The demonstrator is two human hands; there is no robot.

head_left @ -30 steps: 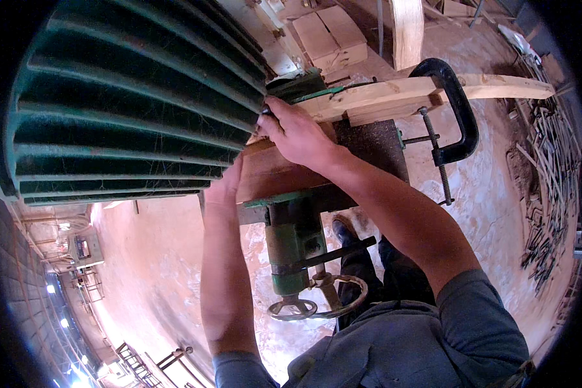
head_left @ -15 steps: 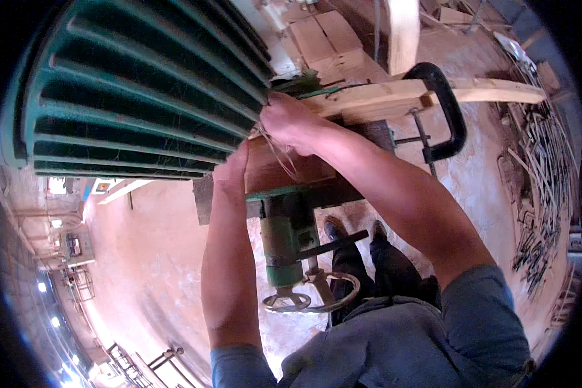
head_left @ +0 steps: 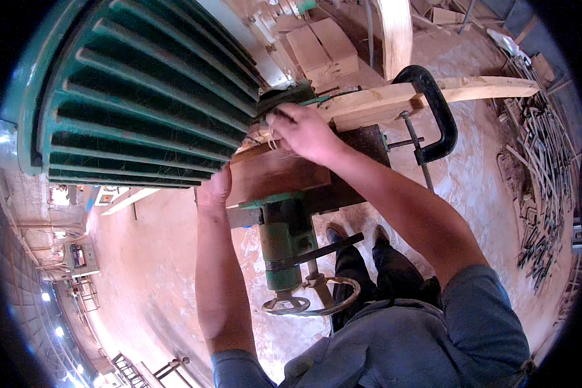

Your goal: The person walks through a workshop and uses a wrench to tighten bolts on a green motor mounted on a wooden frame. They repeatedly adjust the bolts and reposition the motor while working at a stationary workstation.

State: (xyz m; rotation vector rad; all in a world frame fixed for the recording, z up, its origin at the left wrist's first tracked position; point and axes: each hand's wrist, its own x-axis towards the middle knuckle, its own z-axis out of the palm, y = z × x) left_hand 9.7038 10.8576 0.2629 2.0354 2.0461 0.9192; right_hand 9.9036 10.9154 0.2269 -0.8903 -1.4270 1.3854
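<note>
A flat brown wooden board [head_left: 275,173] lies on the green machine's table [head_left: 284,200], running under a big green ribbed guard [head_left: 136,97]. My left hand [head_left: 215,187] presses against the board's near left end. My right hand [head_left: 304,132] rests on top of the board close to the guard, fingers curled over a small wooden piece by the cutter opening [head_left: 278,103]. Whether the right hand grips that piece is hard to see.
A pale wooden plank [head_left: 420,97] is fixed across the table by a black C-clamp [head_left: 436,116]. Below the table are a green column [head_left: 281,249] and a handwheel [head_left: 333,297]. Wood blocks [head_left: 323,52] lie behind; stacked sticks [head_left: 540,168] on the sawdust floor at right.
Both hands have stayed on the board by the guard; my right hand slid slightly toward the guard. The view shifted a little as my head moved.
</note>
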